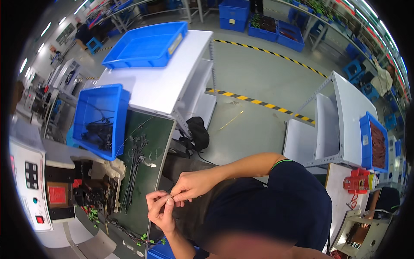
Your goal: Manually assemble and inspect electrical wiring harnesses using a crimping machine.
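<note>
My left hand [160, 210] and my right hand [192, 184] meet just past the edge of a green-topped bench [148, 172]. Thumbs and fingers of both are pinched together at one spot. Whatever sits between the fingertips is too small and too covered to make out. Beyond the hands, a bundle of black cables [133, 172] lies lengthwise on the bench. Small green connectors [144, 237] on dark wires rest near its lower end.
A machine with a white control panel [32, 185] and a dark fixture [92, 190] stand at the left. A blue bin [120, 125] holds black cables. Behind it, a white table [146, 88] carries a blue tray [146, 45]. A black bag [199, 134] sits beside the table's legs.
</note>
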Demonstrator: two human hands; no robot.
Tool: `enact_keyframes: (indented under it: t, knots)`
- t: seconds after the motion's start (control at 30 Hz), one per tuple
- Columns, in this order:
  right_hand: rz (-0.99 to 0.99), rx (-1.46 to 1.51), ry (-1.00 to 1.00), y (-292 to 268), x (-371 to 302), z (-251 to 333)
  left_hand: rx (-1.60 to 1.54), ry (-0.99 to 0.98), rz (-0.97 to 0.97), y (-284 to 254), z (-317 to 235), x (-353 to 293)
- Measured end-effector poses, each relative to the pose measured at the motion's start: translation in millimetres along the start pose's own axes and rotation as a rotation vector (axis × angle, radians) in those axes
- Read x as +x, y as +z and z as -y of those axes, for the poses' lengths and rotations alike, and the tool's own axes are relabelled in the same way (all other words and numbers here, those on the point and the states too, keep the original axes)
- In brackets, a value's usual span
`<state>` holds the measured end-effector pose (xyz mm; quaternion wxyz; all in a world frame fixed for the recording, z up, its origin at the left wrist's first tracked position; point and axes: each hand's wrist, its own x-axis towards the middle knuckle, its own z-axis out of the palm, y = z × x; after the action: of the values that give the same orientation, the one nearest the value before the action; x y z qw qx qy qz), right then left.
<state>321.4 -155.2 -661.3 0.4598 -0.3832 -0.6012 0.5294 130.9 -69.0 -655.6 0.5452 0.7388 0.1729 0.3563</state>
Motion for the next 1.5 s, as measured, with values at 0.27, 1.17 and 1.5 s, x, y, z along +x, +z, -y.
enact_keyframes:
  t: [0.27,1.17,1.5]
  knots:
    - [0.308,0.022,0.042,-21,83,8,-0.113,0.016,-0.054,-54,11,26]
    - [0.123,0.292,0.262,9,197,-25,-0.331,-0.177,-0.528,-120,56,34]
    - [0.111,0.29,0.261,16,199,-34,-0.318,-0.144,-0.554,-123,64,22]
